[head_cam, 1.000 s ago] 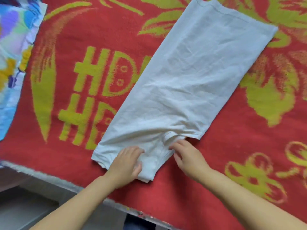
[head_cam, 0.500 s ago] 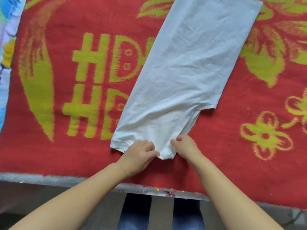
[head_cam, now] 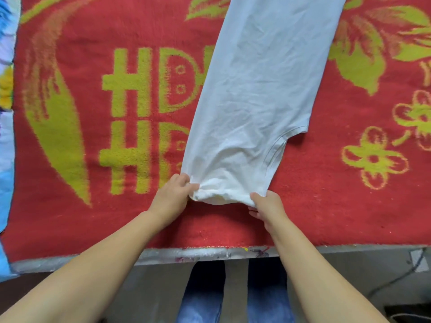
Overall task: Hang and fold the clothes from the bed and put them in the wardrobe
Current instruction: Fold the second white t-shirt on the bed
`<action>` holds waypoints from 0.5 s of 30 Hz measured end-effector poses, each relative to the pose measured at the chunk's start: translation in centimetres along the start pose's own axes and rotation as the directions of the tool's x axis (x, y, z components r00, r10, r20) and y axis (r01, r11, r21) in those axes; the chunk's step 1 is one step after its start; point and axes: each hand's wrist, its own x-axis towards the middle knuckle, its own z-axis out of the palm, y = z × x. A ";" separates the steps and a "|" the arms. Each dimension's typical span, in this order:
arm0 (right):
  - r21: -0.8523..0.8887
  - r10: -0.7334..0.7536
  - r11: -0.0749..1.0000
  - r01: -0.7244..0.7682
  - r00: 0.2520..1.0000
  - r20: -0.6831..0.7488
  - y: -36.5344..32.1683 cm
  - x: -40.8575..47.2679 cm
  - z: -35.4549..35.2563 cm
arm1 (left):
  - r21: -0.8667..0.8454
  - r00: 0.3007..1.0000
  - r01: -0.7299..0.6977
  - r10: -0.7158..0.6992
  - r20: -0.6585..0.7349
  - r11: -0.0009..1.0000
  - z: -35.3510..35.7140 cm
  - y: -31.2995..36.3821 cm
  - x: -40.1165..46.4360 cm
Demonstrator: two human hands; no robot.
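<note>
White cotton, a folded shirt (head_cam: 261,94), lies lengthwise on the red blanket (head_cam: 326,206) covering the bed, its near end close to the bed's near edge. Half a second ago my hands pressed that end flat; now it is bunched and lifted slightly off the blanket. My left hand (head_cam: 173,197) grips the end's left corner, fingers curled into the cloth. My right hand (head_cam: 268,205) pinches the right corner, thumb on top and fingers underneath. Since then the shirt has come a little nearer the near edge.

Its far end runs out of the top of the picture, so I cannot see where it stops. My right fingers are hidden beneath the fabric. A patterned blue cloth (head_cam: 7,136) at the bed's left edge is mostly cut off and blurred.

Bare blanket stretches left and right of the shirt, and a narrow strip separates my hands from the near edge. Below that edge my jeans (head_cam: 203,299) show.
</note>
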 end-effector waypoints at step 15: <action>-0.067 0.444 0.877 -0.475 0.751 0.488 0.8 -2.6 -6.7 | -0.254 0.922 0.058 0.046 0.385 0.966 -4.7 -0.6 0.6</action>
